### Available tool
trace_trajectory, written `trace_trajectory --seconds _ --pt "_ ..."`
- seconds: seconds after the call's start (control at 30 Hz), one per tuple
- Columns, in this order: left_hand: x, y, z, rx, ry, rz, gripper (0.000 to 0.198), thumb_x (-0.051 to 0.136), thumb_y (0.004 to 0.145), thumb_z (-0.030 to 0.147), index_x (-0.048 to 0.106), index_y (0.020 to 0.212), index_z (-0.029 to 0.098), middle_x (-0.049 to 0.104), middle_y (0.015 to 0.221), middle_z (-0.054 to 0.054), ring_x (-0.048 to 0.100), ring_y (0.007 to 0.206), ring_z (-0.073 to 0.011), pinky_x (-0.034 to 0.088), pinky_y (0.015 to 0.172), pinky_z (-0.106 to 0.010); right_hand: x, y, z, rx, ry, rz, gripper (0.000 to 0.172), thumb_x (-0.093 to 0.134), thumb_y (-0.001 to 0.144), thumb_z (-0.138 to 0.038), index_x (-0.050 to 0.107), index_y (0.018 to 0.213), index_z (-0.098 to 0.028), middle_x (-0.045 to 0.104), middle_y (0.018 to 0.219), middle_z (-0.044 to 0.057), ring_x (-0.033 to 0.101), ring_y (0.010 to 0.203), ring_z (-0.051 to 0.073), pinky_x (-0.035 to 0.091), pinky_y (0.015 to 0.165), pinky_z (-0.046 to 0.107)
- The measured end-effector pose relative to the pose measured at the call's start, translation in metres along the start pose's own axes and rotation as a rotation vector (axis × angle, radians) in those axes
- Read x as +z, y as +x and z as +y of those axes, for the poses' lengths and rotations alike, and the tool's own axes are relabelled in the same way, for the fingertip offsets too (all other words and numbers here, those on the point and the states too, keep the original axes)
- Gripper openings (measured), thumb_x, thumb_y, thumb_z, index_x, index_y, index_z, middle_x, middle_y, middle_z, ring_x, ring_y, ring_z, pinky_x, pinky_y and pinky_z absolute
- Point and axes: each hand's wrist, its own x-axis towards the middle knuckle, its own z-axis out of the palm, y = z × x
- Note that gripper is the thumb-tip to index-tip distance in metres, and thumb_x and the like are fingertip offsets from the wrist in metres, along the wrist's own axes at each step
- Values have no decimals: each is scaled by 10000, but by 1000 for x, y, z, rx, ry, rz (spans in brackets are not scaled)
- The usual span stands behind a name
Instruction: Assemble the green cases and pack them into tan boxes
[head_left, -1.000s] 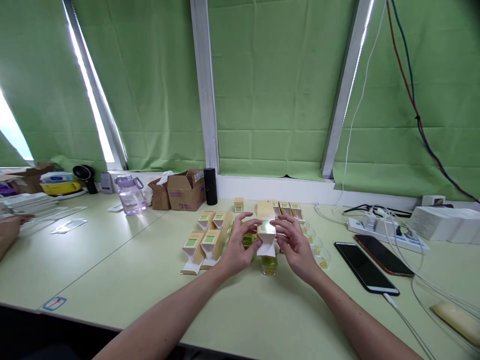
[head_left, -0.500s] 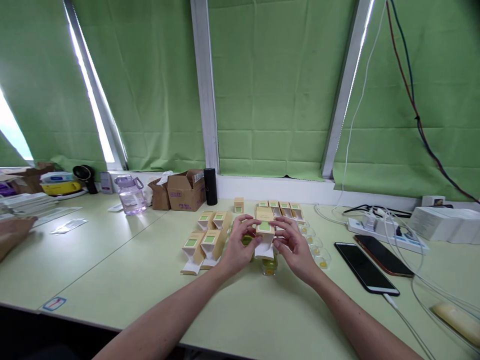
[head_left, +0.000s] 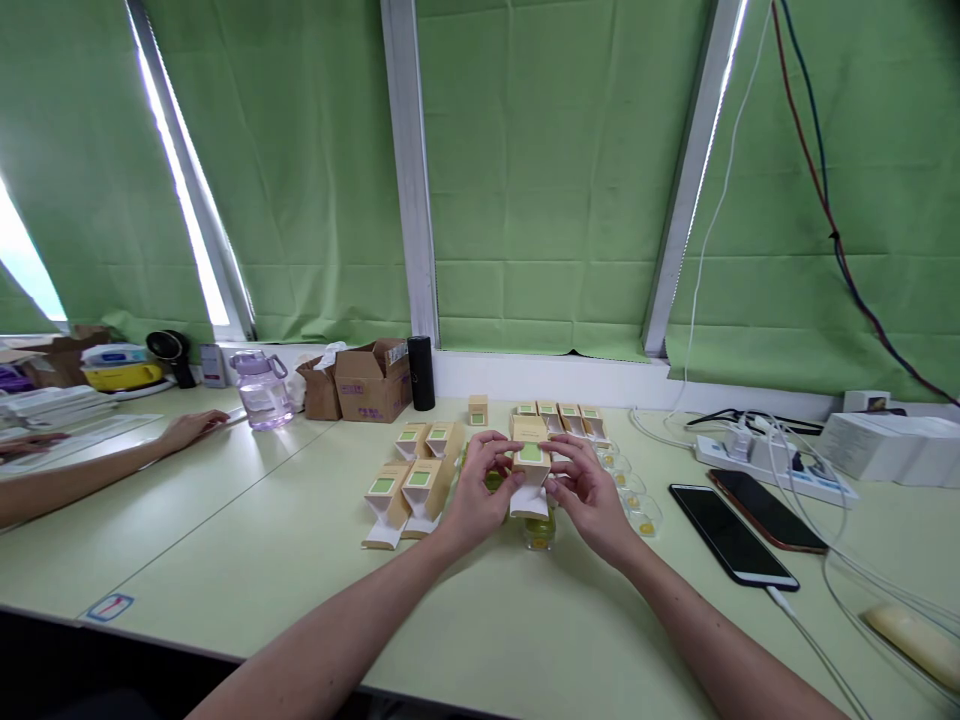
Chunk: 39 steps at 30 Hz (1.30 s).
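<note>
Between my two hands is a small tan cardboard box (head_left: 532,457) with a green label, its white-lined flap hanging open toward me. My left hand (head_left: 482,490) grips its left side with the fingertips. From the other side my right hand (head_left: 589,492) pinches it with thumb and fingers. Under the box stands a small green glass jar (head_left: 539,532), partly hidden by the flap. Left of my left hand, several like boxes (head_left: 421,485) lie with flaps open. Behind my hands sit more open boxes (head_left: 570,420). Clear round lids (head_left: 641,515) with yellow centres lie beside my right hand.
Two phones (head_left: 731,535) lie to the right, near a power strip (head_left: 780,470) with trailing cables. A cardboard carton (head_left: 371,380), a black cylinder (head_left: 421,373) and a lilac water jug (head_left: 261,390) stand at the back. Another person's arm (head_left: 112,465) rests across the table's left side.
The other person's arm at the left has stretched further in over the table, toward the jug. My hands and the box between them have hardly moved.
</note>
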Motion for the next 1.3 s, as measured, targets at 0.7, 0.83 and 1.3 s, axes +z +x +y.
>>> trace_trajectory --seconds 0.7,0.83,1.3 --pt "3 -4 -3 -7 5 -19 286 698 968 350 673 1224 225 471 1329 -107 650 958 -158 592 899 -350 7 -1 4 19 -44 82 268 659 976 -389 693 1237 -336 481 1377 80 689 923 164 628 787 345" --pt "3 -4 -1 -5 25 -21 289 684 974 352 667 1237 233 474 1318 -104 645 955 -163 589 902 -357 7 -1 7 7 -48 87 265 648 978 -357 694 1238 -336 492 1372 86 699 924 174 624 775 349" --pt "-5 -6 18 -6 88 -304 981 765 833 656 297 1641 358 182 1633 -136 399 1406 -386 358 1205 -589 2 1 5 39 -17 156 295 661 964 -357 678 1256 -320 481 1441 84 685 867 136 619 741 307"
